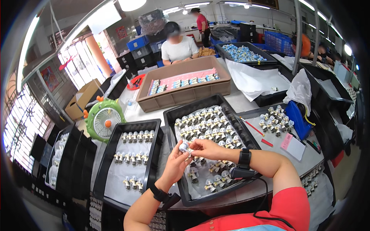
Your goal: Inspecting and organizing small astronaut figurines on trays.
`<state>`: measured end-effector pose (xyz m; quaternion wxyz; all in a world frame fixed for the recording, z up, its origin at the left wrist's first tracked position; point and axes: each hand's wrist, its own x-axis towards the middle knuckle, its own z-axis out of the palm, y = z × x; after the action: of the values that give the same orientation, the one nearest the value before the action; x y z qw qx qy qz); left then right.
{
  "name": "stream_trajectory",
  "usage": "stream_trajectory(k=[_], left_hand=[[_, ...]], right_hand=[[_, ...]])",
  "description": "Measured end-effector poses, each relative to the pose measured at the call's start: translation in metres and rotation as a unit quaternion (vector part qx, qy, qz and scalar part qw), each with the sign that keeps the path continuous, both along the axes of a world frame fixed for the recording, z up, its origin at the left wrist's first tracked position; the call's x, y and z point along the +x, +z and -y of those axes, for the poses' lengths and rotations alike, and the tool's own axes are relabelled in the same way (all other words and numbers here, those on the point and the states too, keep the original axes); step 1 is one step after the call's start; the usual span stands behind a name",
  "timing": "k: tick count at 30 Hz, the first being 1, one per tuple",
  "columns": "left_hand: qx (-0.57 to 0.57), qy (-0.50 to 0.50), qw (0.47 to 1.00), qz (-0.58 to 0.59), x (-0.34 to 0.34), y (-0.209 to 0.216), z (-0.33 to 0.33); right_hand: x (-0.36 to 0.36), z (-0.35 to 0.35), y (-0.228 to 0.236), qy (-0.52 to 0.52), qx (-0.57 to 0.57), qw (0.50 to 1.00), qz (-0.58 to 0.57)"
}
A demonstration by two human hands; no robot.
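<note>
A small figurine (184, 147) with a pale grey head is held up between my two hands, above the large black tray. The fingers of my left hand (175, 163) close around it from the left. From the right, my right hand (204, 148) pinches at its lower side; the fingertips partly cover the figurine. Below lies the black tray (184, 194), lined with white sheet and filled with rows of similar figurines (208, 119). Left of my hands, a second black tray (101, 181) holds three spaced rows of such figurines (131, 158).
A green fan (92, 119) stands behind the left tray. Beyond is a brown crate (181, 98) with figurines, a person (179, 48) seated behind it. At right are loose figurines (275, 121), a red pen (252, 126), a notepad (295, 148) and a blue dustpan-like object (298, 119).
</note>
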<state>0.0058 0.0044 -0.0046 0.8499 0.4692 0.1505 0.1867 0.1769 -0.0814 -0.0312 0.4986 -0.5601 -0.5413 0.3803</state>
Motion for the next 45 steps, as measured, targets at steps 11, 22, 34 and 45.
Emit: stream_trajectory(k=[11,22,34,45], left_hand=[[-0.021,0.007,0.999,0.043,0.000,-0.006,-0.002],[0.011,0.024,0.998,0.061,0.000,-0.006,-0.001],[0.021,0.040,0.997,0.065,0.002,-0.008,0.000],[0.044,0.060,0.997,0.032,0.004,-0.005,0.004]], right_hand=[[-0.002,0.004,0.019,0.038,-0.057,0.989,-0.135],[-0.005,0.006,0.021,0.128,-0.151,0.861,-0.469],[-0.008,0.007,0.021,0.068,-0.143,0.902,-0.402],[-0.010,0.008,0.021,0.097,-0.139,0.901,-0.398]])
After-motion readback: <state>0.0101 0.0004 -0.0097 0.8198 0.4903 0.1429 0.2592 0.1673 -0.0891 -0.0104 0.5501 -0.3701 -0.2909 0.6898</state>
